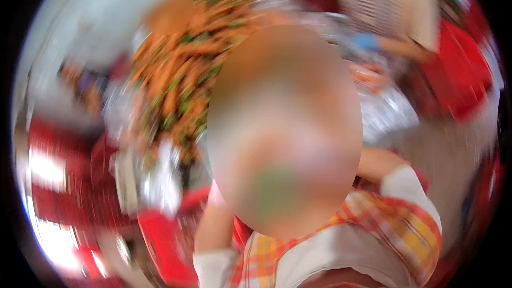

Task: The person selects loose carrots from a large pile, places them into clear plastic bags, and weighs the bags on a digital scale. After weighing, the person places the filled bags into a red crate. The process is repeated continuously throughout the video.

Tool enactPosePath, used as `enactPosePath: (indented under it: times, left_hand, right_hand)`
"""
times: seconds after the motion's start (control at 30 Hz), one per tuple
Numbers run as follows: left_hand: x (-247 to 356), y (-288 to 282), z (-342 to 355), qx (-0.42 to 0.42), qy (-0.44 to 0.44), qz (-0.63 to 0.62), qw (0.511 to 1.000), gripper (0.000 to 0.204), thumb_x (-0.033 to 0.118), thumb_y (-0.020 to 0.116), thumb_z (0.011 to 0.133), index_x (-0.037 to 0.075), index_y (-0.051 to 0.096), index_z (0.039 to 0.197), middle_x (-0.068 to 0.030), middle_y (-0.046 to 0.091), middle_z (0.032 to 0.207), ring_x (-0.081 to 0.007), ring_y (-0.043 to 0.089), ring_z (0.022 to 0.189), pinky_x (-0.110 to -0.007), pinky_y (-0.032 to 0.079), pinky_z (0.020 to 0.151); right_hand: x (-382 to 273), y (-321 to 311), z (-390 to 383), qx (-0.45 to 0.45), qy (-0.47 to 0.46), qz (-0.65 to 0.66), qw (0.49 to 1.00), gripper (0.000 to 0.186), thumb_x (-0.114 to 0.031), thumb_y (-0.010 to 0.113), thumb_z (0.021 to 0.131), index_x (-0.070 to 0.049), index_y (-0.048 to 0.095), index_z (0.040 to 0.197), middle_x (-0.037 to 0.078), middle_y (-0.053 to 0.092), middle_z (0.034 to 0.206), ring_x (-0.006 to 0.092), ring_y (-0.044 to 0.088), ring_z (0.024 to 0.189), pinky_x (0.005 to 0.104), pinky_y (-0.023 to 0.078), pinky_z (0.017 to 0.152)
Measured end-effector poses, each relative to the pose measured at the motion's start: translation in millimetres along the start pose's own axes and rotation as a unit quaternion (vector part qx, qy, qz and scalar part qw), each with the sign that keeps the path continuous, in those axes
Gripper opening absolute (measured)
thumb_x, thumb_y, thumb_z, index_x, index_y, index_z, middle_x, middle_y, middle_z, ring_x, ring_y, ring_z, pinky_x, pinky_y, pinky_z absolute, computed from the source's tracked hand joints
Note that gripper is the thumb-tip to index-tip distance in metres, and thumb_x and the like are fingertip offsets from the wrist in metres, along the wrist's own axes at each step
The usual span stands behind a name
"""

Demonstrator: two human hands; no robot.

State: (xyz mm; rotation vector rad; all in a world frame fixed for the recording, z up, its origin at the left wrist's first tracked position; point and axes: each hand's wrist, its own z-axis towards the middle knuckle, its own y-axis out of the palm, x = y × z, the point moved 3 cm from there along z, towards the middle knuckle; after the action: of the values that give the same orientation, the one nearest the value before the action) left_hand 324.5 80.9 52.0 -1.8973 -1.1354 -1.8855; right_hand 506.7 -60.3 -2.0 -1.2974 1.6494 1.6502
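Note:
A large blurred oval covers the middle of the head view and hides both of my hands. My left forearm [213, 229] comes up from the lower edge and runs under the oval. From the right, my right forearm [373, 165] bends in under it too. What either hand holds or touches cannot be seen. Just beyond and to the left lies a big heap of carrots [181, 69] with green tops, smeared by motion. Clear plastic [386, 109] spreads to the right of the oval, with some carrots [368, 77] showing beside it.
Across the heap stands a co-worker [384, 0] in blue gloves, one glove [365, 41] near the bagged carrots, the other at the far heap. Red crates [165, 245] sit at the lower left, a red container [458, 69] at the right. Clear plastic [165, 181] hangs left.

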Motion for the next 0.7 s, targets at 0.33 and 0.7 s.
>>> enactPosePath:
  times: [0.33,0.7]
  left_hand:
    - [-16,52,-35,0.079,0.141,0.483,0.861,0.064,0.030,0.072,0.074,0.005,0.052,0.130,-0.0148,0.065,0.113,-0.0310,0.061,0.105,-0.038,0.048,0.089]
    - [-18,24,-9,0.123,0.107,-0.051,0.985,0.038,0.008,0.065,0.073,-0.004,0.064,0.109,-0.0152,0.069,0.086,-0.0225,0.065,0.075,-0.033,0.054,0.064]
  right_hand:
    - [-77,56,14,0.076,-0.007,-0.317,0.945,0.013,-0.002,0.049,0.081,0.002,0.061,0.078,0.009,0.062,0.079,0.0159,0.057,0.074,0.0263,0.045,0.074]
    - [-58,-33,35,-0.034,-0.017,-0.486,0.873,0.014,0.000,0.047,0.079,0.002,0.060,0.081,0.006,0.060,0.081,0.0139,0.056,0.078,0.0257,0.044,0.075]
